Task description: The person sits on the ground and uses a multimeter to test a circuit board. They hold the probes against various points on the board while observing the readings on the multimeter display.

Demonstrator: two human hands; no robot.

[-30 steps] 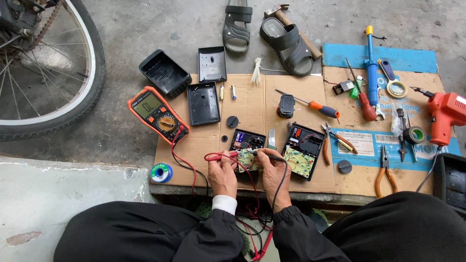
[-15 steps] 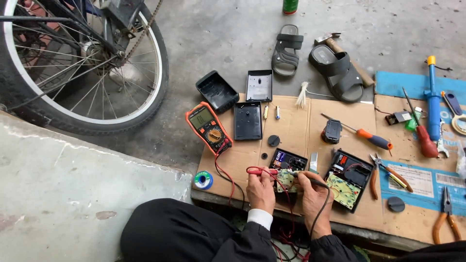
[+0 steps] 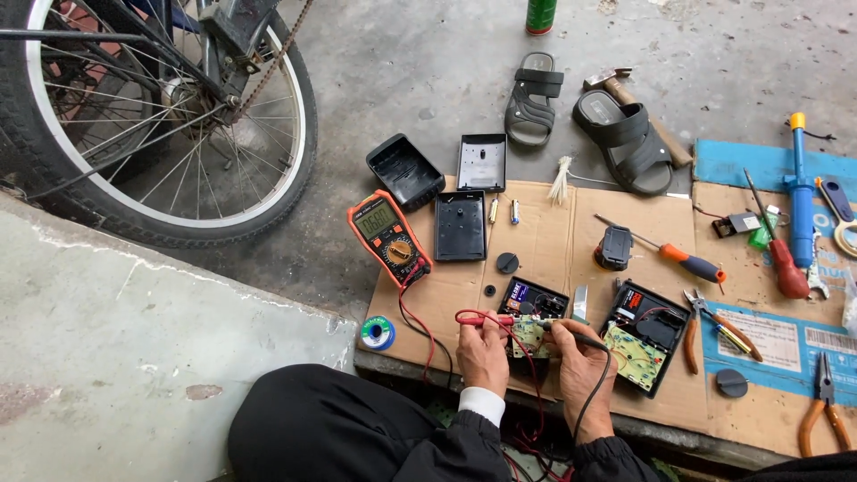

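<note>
The small circuit board (image 3: 533, 336) you are probing lies on the cardboard worktop (image 3: 536, 241) between your two hands, and most of it is hidden: your knuckles and the red leads cover its near edge, so its outline and long axis cannot be made out. Just behind it sits an opened black casing (image 3: 534, 297), partly covered by the same wires.

Your left hand (image 3: 483, 353) is clenched on the red probe (image 3: 480, 317). That probe lies almost level, its long axis running left to right, tip pointing right toward the board; the fingers (image 3: 478, 332) pinch it from below, and the tip itself is too small to see where it lands. Your right hand (image 3: 576, 361) grasps the black probe (image 3: 582, 338), which points left toward the board; only a short stretch shows past the fingers.

The red lead runs left and up to the orange multimeter (image 3: 389, 239), which is tilted, display end away from you. To the right lies a second opened device with a green board (image 3: 641, 336), then pliers (image 3: 693, 325) and an orange-handled screwdriver (image 3: 674, 256). A solder spool (image 3: 377, 333) sits at the cardboard's left edge. The bicycle wheel (image 3: 170, 125) is cut off at the top left, and your forearms leave the bottom of the view.
</note>
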